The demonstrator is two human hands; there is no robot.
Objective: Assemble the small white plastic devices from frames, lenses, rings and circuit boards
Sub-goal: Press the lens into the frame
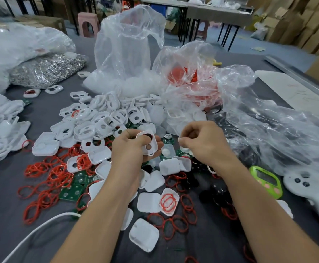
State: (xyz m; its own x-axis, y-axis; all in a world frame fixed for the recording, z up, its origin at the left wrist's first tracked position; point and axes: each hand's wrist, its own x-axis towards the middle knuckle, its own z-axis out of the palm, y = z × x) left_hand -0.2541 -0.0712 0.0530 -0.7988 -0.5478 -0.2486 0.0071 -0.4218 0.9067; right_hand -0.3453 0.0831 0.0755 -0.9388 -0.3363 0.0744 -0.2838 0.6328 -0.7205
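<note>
1. Clock directions are read from the two hands, which sit just above mid-view; 12 o'clock points away from the person.
2. Left hand (pixel 134 149): fingers curled, gripping a white frame (pixel 149 144) by its edges. The frame is lifted off the table (pixel 3 215) and tilted, with its large dark opening uppermost and a small round hole below it.
3. Right hand (pixel 204 143): at 3 o'clock of the frame, close by but not touching it. Fingers are curled in, and thumb and fingertips pinch a small pale piece (pixel 180 140). It is too small for me to say what it is.
4. Loose frames (pixel 101 118) are heaped from 10 to 12 o'clock, running up to the foot of a tall clear bag (pixel 128 44).
5. At 1 o'clock, a crumpled bag (pixel 189 78) holds red parts.
6. Red rings (pixel 56 173) are scattered from 7 to 9 o'clock, and more lie toward 5 and 6 o'clock among the white covers (pixel 144 234).
7. Green circuit boards (pixel 72 192) lie at 8 o'clock, partly under the rings. A further board (pixel 167 139) shows between the two hands.
8. Black rings (pixel 217 192) are clustered at 5 o'clock, under the right forearm.
9. At 4 o'clock stands a green timer (pixel 266 181), with a white controller (pixel 310 188) just beside it on the outer side.
10. At 10 o'clock, far off, there is a bag of shiny metal parts (pixel 46 69).
11. A white cable (pixel 31 234) crosses the table at 7 o'clock.
</note>
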